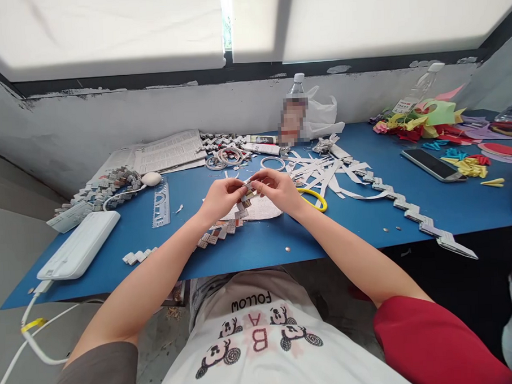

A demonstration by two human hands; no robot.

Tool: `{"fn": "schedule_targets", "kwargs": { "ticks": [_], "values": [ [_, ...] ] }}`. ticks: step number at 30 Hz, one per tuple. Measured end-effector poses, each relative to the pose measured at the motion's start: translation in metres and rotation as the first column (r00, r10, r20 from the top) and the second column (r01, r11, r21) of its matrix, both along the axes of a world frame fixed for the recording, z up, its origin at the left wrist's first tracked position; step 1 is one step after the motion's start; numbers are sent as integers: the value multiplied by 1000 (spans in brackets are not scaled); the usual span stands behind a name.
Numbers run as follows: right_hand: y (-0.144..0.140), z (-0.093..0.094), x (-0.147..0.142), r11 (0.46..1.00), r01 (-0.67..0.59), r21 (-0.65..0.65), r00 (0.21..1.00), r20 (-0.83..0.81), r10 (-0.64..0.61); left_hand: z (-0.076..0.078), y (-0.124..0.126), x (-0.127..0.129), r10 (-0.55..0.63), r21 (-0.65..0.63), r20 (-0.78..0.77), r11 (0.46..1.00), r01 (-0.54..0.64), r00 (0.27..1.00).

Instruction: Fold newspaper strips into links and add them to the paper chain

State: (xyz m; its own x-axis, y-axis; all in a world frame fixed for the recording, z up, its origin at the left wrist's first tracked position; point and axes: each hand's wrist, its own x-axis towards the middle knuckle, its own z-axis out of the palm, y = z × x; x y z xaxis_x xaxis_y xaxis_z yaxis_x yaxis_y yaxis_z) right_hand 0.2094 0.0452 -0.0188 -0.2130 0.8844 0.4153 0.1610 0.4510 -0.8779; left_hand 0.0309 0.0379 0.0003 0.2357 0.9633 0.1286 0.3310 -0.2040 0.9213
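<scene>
A zigzag chain of folded newsprint strips [219, 232] hangs from my fingers down to the table, passes behind my left forearm and comes out again at the left. My left hand [223, 199] pinches the upper end of this paper chain. At the same end, the fingers of my right hand [278, 189] are closed on the chain, close beside the left fingertips. The exact fold between them is partly hidden. Under the hands lies a printed sheet [263, 210]. A yellow ring-like handle [316, 199] shows beside my right wrist.
White paper strips [318, 172] are heaped beyond my right hand, with another folded chain [413, 210] trailing right over the table edge. A power bank [80, 245], a ruler [160, 204] and newspapers [169, 153] lie left. A bottle [295, 111], phone [433, 165] and coloured paper [439, 113] stand or lie beyond.
</scene>
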Motion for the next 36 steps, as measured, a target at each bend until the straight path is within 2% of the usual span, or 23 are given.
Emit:
{"fn": "schedule_targets", "kwargs": {
  "ticks": [3, 5, 9, 12, 23, 31, 36],
  "values": [
    [3, 0, 3, 1000, 19, 16, 997, 76, -20, 0, -4, 1, 16, 177, -180, 984, 16, 984],
    [5, -1, 6, 999, 22, 27, 990, 135, -25, 0, -7, 2, 10, 232, -255, 971, 51, 967],
    [8, -3, 8, 1000, -3, -8, 963, 269, 5, -1, -8, 2, -9, 232, -395, 967, 109, 919],
    [8, -4, 7, 998, -13, -54, 957, 287, 28, -2, -5, 1, -32, 216, -457, 966, 145, 889],
    [8, -5, 2, 970, -29, -241, 990, 128, 61, 0, -1, -1, -51, 208, -443, 965, 158, 895],
    [7, -4, 8, 991, -71, -117, 976, 195, 92, 0, -2, -2, -63, 163, -381, 978, 134, 922],
    [5, 2, 11, 986, -99, -133, 980, 157, 119, 3, -6, -1, -34, 153, -315, 984, 86, 948]
  ]
}}
